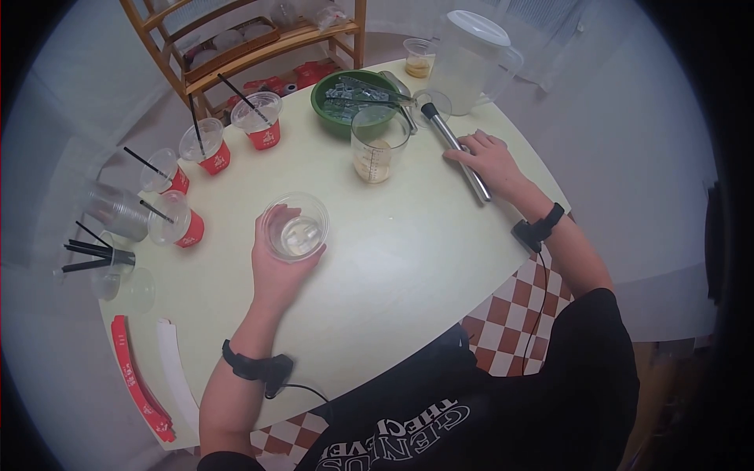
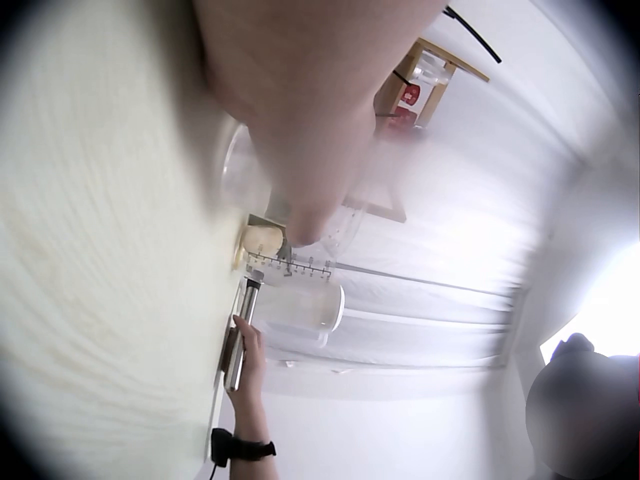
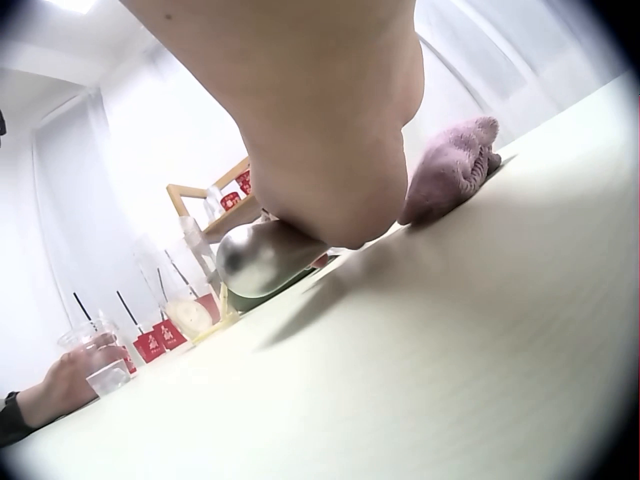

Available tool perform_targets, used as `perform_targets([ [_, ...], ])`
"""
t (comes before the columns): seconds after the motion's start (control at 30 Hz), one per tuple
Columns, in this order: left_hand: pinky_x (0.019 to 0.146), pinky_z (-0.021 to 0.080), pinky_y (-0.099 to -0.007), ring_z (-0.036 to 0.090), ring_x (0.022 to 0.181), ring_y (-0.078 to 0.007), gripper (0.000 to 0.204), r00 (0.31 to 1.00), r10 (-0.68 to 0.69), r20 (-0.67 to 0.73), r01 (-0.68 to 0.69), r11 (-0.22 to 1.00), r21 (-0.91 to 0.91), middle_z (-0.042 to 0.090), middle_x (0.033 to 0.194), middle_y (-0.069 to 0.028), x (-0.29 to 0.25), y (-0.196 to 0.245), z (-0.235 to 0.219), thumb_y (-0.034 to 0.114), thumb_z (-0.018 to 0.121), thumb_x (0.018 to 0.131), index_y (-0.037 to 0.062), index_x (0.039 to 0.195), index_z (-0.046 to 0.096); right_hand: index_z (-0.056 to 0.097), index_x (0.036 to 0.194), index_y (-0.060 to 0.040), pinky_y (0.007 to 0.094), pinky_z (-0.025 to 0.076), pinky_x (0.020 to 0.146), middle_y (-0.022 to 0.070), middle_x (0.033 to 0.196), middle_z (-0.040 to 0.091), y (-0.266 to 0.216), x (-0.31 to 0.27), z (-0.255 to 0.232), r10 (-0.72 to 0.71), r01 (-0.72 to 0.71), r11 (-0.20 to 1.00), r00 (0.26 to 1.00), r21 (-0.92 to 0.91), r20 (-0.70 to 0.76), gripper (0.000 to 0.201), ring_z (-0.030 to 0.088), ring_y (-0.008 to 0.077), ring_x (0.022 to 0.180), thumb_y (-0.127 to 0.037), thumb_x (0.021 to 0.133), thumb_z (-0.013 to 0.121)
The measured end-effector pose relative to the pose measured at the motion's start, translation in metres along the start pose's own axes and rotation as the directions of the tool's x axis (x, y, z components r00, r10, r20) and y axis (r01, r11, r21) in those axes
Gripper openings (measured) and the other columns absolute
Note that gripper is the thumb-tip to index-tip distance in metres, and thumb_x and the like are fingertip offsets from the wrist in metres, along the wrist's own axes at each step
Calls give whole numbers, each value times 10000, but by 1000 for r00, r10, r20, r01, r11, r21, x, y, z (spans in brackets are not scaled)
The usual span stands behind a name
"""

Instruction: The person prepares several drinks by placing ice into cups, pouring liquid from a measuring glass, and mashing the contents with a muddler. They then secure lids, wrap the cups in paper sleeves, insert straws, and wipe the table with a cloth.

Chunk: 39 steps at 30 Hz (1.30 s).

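My left hand (image 1: pixel 281 263) grips a clear plastic cup (image 1: pixel 302 206) from the side; clear, ice-like pieces lie at its bottom. My right hand (image 1: pixel 493 163) holds a metal muddler (image 1: pixel 471 179) with a black end, its thumb on one side of the rod. In the right wrist view, the rounded metal end of the muddler (image 3: pixel 262 258) shows close over the table, while most of the fingers are hidden. Between the hands stands a clear measuring cup (image 1: pixel 380 133) with pale contents. Behind it, a green bowl (image 1: pixel 320 111) holds ice cubes and metal tongs.
A lidded pitcher (image 1: pixel 470 63) and a small cup (image 1: pixel 419 64) stand at the back right. Several red-sleeved cups (image 1: pixel 265 138) with black straws line the far left edge. Paper strips (image 1: pixel 135 381) lie front left. Near my right hand is a purple cloth (image 3: pixel 450 172).
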<state>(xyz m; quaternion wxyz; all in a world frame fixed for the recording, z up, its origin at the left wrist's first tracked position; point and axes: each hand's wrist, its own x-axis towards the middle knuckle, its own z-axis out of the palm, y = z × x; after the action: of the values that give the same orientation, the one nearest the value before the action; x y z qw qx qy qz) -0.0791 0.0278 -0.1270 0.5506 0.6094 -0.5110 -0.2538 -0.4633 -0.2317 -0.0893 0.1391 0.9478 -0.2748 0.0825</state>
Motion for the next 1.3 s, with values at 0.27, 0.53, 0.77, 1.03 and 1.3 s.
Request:
perform_targets([
  [0.27, 1138, 493, -388, 643, 1299, -255, 840, 1000, 0, 4, 0, 1000, 2, 665, 1370, -138, 0, -2, 0, 58, 934, 733, 33, 1447, 490, 629, 1451, -272, 423, 521, 1017, 55, 1222, 658, -10, 34, -31, 231, -226, 973, 939, -46, 255, 491, 656, 297, 1187, -108, 989, 655],
  [0.53, 1182, 452, -409, 591, 1368, -264, 837, 999, -9, 34, 10, 1000, -19, 625, 1405, -150, -1, 2, 0, -15, 886, 755, 28, 1473, 456, 310, 1687, -252, 520, 600, 970, 291, 1507, 443, -16, 91, 9, 607, -589, 784, 794, 194, -41, 987, 674, 452, 1181, -499, 891, 838],
  [0.77, 1181, 454, -411, 598, 1362, -263, 841, 999, -25, 28, 25, 1000, -11, 629, 1404, -151, 0, 2, -1, -9, 893, 747, 31, 1467, 460, 407, 1598, -199, 543, 609, 920, 260, 1467, 477, -23, 105, 15, 582, -573, 795, 813, 197, 19, 863, 683, 475, 1134, -434, 892, 843],
  [1.03, 1177, 458, -406, 597, 1364, -263, 846, 999, -26, 24, 26, 1000, 0, 631, 1402, -149, -1, 1, -1, -11, 896, 742, 34, 1468, 462, 453, 1541, -187, 537, 610, 920, 263, 1435, 492, -21, 88, 12, 569, -545, 801, 822, 248, -29, 770, 689, 467, 1124, -347, 895, 841],
  [1.3, 1178, 456, -409, 598, 1361, -262, 847, 999, -23, 30, 23, 1000, 1, 630, 1403, -150, 0, 1, 0, -14, 892, 747, 35, 1473, 459, 453, 1555, -165, 526, 579, 992, 268, 1461, 483, -21, 73, 7, 528, -503, 841, 843, 198, -103, 810, 649, 464, 1203, -336, 876, 860],
])
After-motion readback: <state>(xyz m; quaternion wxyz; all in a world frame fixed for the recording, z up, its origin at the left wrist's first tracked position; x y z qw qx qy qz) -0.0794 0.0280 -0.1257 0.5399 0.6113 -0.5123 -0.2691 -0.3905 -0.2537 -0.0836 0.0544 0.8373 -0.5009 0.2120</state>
